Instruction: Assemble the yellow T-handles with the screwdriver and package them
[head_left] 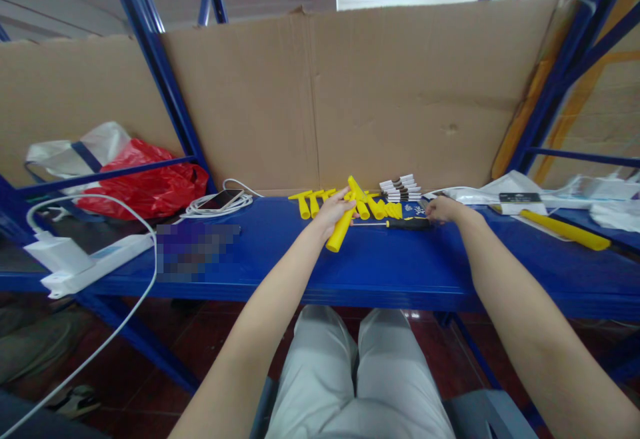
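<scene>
My left hand (pixel 334 216) is closed around a yellow T-shaped plastic handle (pixel 341 231), its round grip end pointing down toward the front of the blue shelf. Behind it, several similar yellow T-shaped handles (pixel 304 206) lie in a row. Smaller yellow pieces (pixel 393 210) are grouped to the right of them. A screwdriver (pixel 407 224) with a black and yellow grip lies crosswise, its shaft toward my left hand. My right hand (pixel 443 209) is at the screwdriver's butt end, beside a dark blue printed packet (pixel 413 210). Its fingers are bent together, and what they hold is too small to tell.
Small white-and-dark bundles (pixel 401 188) are stacked against the cardboard (pixel 400 92). Rightward lie a long yellow-handled tool (pixel 565 229) and white plastic bags. A coiled white cable (pixel 213 206), phone, power strip (pixel 100 269) and red bag (pixel 145 179) occupy the left. Blue posts (pixel 160 72) frame the shelf.
</scene>
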Tool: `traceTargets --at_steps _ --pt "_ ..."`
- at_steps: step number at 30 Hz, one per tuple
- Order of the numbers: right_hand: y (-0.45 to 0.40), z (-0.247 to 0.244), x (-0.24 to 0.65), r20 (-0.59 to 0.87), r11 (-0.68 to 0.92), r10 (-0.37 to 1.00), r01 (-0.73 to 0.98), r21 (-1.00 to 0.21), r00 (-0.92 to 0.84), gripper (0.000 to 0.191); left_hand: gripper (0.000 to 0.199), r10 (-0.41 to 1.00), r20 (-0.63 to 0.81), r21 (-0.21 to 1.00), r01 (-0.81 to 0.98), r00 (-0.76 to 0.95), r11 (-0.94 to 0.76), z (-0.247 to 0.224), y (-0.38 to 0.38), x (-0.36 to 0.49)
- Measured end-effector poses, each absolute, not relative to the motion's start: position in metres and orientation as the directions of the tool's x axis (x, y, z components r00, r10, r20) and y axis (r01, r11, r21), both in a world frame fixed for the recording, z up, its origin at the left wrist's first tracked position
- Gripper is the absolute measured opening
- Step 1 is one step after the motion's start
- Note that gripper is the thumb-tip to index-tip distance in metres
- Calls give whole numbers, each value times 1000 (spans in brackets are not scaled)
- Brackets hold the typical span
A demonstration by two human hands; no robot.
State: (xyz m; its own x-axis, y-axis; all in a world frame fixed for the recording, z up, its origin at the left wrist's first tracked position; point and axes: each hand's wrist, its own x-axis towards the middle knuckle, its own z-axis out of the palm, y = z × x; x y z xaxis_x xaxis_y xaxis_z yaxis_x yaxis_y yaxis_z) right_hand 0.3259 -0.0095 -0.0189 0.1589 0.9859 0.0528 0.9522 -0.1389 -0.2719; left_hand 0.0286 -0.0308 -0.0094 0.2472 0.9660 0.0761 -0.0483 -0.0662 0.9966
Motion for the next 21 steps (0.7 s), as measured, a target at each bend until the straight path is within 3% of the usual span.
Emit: traceTargets --at_steps 3,15,21 --pt "-9 -23 326 42 -149 985 946 -287 168 17 69 965 58 997 -61 256 -44 -9 -31 28" --pt "-1 -32 325 143 -84 985 994 -74 94 18 70 962 53 997 -68 268 -36 -8 -33 29" --pt "-1 -32 325 111 -53 992 996 -69 61 16 72 958 51 998 -59 283 -36 -8 -35 28"
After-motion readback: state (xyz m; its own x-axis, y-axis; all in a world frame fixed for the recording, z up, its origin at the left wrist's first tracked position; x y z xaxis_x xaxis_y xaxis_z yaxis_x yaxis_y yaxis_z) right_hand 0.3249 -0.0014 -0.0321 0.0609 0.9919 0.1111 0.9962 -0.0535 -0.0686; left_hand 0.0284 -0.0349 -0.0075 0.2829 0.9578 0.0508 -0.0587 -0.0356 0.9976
